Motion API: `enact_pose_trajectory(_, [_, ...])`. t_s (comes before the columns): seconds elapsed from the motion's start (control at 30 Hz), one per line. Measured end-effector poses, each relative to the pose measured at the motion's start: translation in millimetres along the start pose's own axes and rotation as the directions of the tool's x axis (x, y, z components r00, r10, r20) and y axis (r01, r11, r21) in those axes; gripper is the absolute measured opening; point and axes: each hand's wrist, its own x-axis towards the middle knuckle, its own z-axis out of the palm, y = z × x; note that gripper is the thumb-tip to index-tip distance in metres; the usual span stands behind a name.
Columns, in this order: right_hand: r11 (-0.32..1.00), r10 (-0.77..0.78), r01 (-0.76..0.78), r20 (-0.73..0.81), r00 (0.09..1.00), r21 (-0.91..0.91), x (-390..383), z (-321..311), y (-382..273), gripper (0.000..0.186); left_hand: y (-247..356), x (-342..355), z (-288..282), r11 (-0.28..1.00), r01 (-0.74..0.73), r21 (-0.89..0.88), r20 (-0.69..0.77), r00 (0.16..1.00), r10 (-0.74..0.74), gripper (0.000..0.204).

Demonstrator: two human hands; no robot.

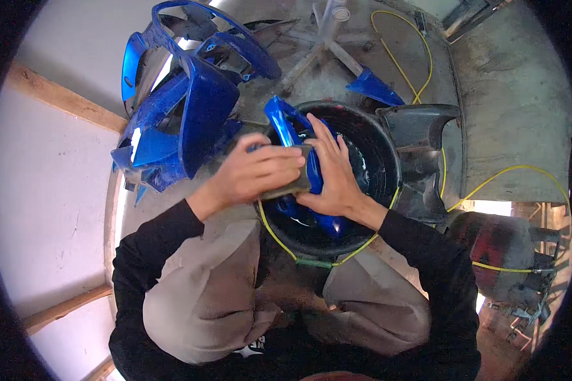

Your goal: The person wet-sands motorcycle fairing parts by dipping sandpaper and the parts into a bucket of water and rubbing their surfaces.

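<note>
Over a black bucket (388, 136) with water in it, a glossy blue plastic fairing panel (278, 114) is held at a slant. My right hand (337, 174) grips the panel from its right side, thumb low and fingers stretched up along it. In my left hand (254, 168) is a flat grey-brown piece of sandpaper (289, 189), pressed against the panel's left side. The left fingers wrap over its top edge and are slightly blurred. Both hands hide the panel's middle; its lower end hangs inside the bucket.
Large blue motorcycle fairings (203, 120) stand at the left near the wall. A smaller blue piece (375, 87) lies by a grey star-shaped stand base (327, 41). Dark plastic parts (419, 127) sit against the bucket's right. A yellow hose (521, 168) loops at the right.
</note>
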Motion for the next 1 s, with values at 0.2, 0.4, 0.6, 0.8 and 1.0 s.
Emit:
enact_pose_trajectory(0.2, [1.000, -0.017, 0.016, -0.018, 1.000, -0.011, 2, 4, 3, 0.091, -16, -5, 5, 0.980, 0.198, -0.030, -0.141, 0.969, -0.201, 0.041])
enact_pose_trajectory(0.4, [1.000, -0.024, 0.024, -0.042, 0.999, 0.009, 1, 2, 0, 0.089, -29, -4, -2, 0.986, 0.117, -0.119, -0.088, 0.988, -0.127, 0.041])
enact_pose_trajectory(0.6, [1.000, -0.025, 0.024, -0.054, 0.998, -0.017, -4, 0, 2, 0.089, -13, -1, 5, 0.988, 0.102, -0.113, -0.102, 0.988, -0.113, 0.048])
enact_pose_trajectory(0.8, [0.999, -0.033, 0.032, -0.046, 0.998, -0.009, -1, 1, -3, 0.089, -44, 5, -14, 0.965, 0.260, -0.012, -0.119, 0.958, -0.260, 0.047])
enact_pose_trajectory(1.0, [1.000, -0.016, 0.017, -0.061, 0.998, 0.010, -1, 2, 0, 0.089, -7, -5, -5, 0.996, 0.069, -0.050, 0.084, 0.994, -0.064, 0.051])
